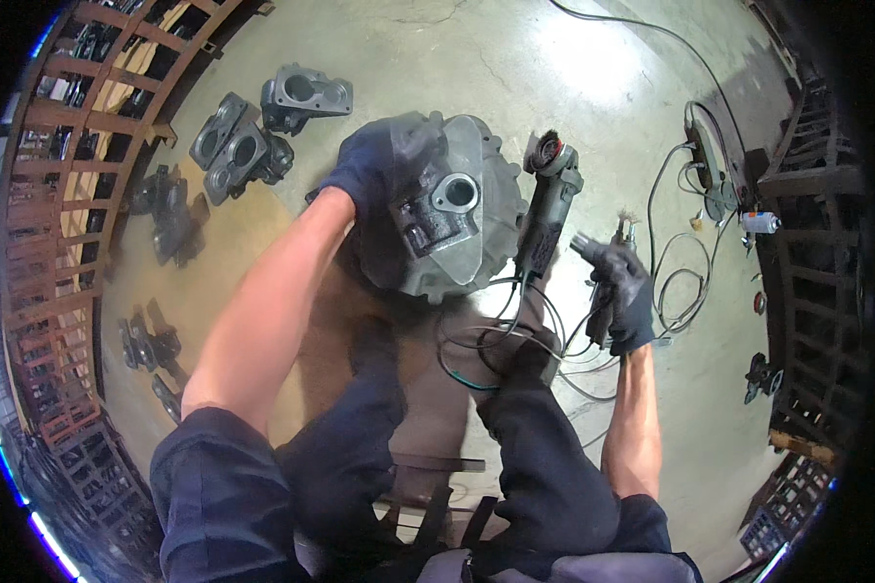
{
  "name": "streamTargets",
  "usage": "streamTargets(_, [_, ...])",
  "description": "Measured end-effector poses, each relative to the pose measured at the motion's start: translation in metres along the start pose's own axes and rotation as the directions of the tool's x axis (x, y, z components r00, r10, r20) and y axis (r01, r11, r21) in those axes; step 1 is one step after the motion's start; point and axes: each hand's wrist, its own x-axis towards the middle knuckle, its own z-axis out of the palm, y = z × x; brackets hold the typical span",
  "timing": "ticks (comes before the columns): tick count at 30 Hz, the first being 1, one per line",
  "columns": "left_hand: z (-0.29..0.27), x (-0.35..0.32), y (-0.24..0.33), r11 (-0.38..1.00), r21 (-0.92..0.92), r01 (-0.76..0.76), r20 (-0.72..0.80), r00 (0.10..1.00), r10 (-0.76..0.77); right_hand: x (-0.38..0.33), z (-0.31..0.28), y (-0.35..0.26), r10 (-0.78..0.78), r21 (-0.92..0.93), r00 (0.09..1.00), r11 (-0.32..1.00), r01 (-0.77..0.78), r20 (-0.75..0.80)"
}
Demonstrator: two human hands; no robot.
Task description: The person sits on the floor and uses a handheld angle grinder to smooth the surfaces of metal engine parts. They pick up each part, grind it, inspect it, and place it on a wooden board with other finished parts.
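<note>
A large round grey metal housing (476, 228), with a raised plate and a round bore on top, stands in front of my legs. My left hand (384, 160), in a dark glove, is closed over its upper left edge. Right of the housing lies a dark angle grinder (551, 209) with a reddish disc at its head. My right hand (624, 291), also gloved, is apart from the housing. It is closed around a dark hand tool (601, 321), mostly hidden by the fingers. A short grey cylindrical piece (583, 245) juts out beside that hand.
Several grey castings (306, 94) stand on the floor at the upper left, with smaller dark parts (146, 340) below them. Cables loop near my feet. A power strip (715, 170) and a spray can (760, 222) lie at the right. Brown metal racks (53, 204) line the left side.
</note>
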Motion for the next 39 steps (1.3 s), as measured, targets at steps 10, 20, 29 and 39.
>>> streamTargets(10, [-0.008,-0.004,0.004,0.995,-0.057,0.077,0.092,0.993,-0.072,0.011,0.085,-0.182,-0.237,-0.534,0.842,0.683,0.499,0.485])
streamTargets(20, [-0.011,-0.006,0.000,0.996,0.081,-0.023,0.121,0.993,0.013,0.011,0.122,-0.209,-0.206,-0.656,0.723,0.311,0.688,0.660])
streamTargets(29, [-0.016,-0.012,0.001,0.993,0.094,-0.065,0.109,0.993,0.054,0.006,0.155,-0.203,-0.237,-0.642,0.615,-0.050,0.765,0.752])
streamTargets(39, [-0.010,-0.008,-0.002,1.000,0.026,0.006,0.091,0.996,-0.009,0.012,0.154,-0.192,-0.160,-0.696,0.687,-0.006,0.718,0.709])
